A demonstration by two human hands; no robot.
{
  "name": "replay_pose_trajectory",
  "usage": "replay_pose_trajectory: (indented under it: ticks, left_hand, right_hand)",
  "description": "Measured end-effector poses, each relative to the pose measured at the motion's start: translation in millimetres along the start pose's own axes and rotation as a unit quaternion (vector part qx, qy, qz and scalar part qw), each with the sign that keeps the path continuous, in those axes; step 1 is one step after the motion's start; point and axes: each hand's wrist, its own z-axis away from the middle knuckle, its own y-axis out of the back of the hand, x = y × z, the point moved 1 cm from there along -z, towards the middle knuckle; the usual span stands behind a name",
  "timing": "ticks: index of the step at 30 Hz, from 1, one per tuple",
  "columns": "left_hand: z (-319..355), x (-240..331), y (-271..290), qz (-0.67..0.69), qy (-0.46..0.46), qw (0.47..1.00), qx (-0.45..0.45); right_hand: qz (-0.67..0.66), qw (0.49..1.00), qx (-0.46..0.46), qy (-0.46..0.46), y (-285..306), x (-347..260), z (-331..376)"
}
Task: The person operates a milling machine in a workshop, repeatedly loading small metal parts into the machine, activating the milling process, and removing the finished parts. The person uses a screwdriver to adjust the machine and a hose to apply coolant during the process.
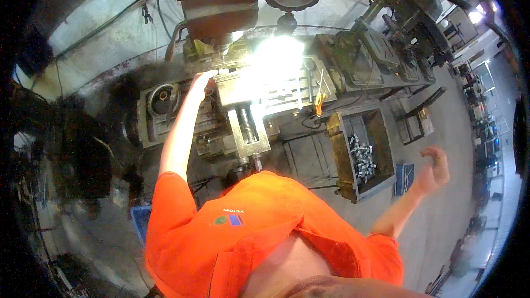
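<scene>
Fingertips of the left hand press on the small workpiece at the top edge of the steel machine vise, right under the milling spindle, so a flat, square seating against the jaw looks like the point to get right, with knuckles kept clear of the cutter. Right hand hangs loosely curled and empty beyond the rusty metal bin of bright, short cylindrical parts.
</scene>
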Motion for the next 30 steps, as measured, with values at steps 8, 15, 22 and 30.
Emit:
replay_pose_trajectory:
  ticks: [8,15,22,30]
  left_hand:
    - [-24,-22,8,0.102,-0.004,0.995,0.019]
    - [-14,-7,3,0.05,0.016,0.998,-0.026]
    - [4,-1,-5,0.093,-0.032,0.995,0.02]
    - [-4,-7,0,0.074,-0.104,0.991,0.03]
  right_hand:
    - [-0.025,0.991,-0.095,-0.096,-27,23,23]
    - [-0.06,0.973,-0.115,-0.192,-36,28,41]
    - [-0.037,0.96,-0.14,-0.239,-50,35,56]
    - [-0.007,0.939,-0.203,-0.279,-67,38,81]
